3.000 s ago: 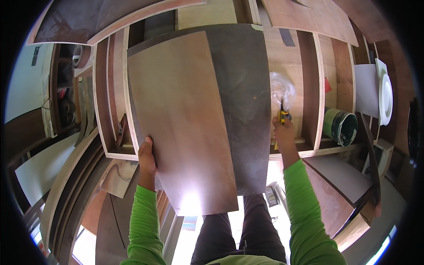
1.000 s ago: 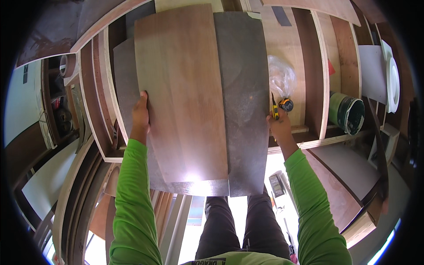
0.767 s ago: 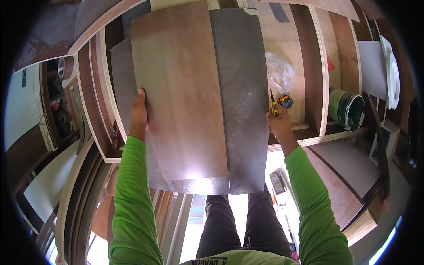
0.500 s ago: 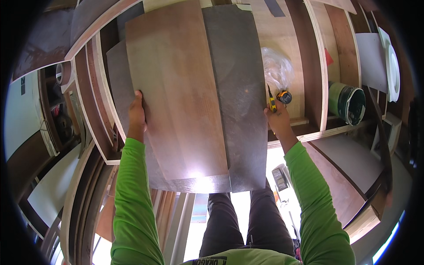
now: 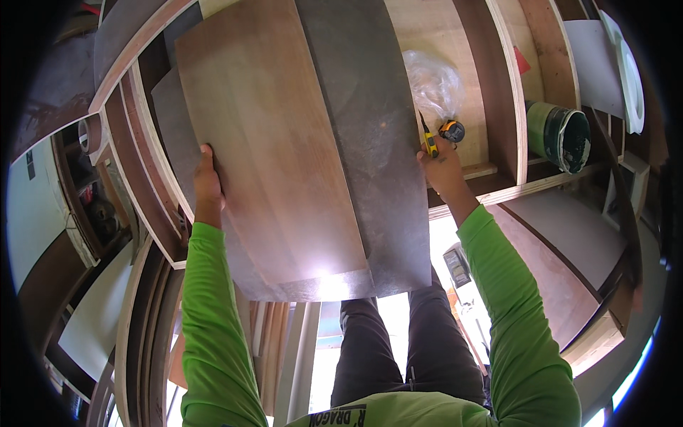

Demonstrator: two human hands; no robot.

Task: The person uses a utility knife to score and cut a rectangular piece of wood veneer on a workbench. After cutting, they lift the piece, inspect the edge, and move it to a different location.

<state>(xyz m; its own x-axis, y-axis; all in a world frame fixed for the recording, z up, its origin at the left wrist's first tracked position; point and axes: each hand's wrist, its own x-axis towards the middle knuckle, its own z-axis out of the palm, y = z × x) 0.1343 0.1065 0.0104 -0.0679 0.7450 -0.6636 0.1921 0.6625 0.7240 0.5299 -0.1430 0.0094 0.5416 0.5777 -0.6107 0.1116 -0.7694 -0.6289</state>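
Plywood panels [image 5: 284, 142] gripped at both side edges.
Left hand [image 5: 208, 178] clasps one edge; right hand [image 5: 442, 162], at the opposite edge, pinches a yellow pencil [image 5: 429, 141].

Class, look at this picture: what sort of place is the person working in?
Probably a carpentry workshop: both hands carry a large wooden board over an unfinished plywood cabinet frame, with a tape measure and paint can nearby.

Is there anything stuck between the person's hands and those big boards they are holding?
Nothing visible. The left hand grips the left edge of the stacked boards directly. The right hand presses the right edge of the boards, though it also holds a yellow-handled tool in its fingers.
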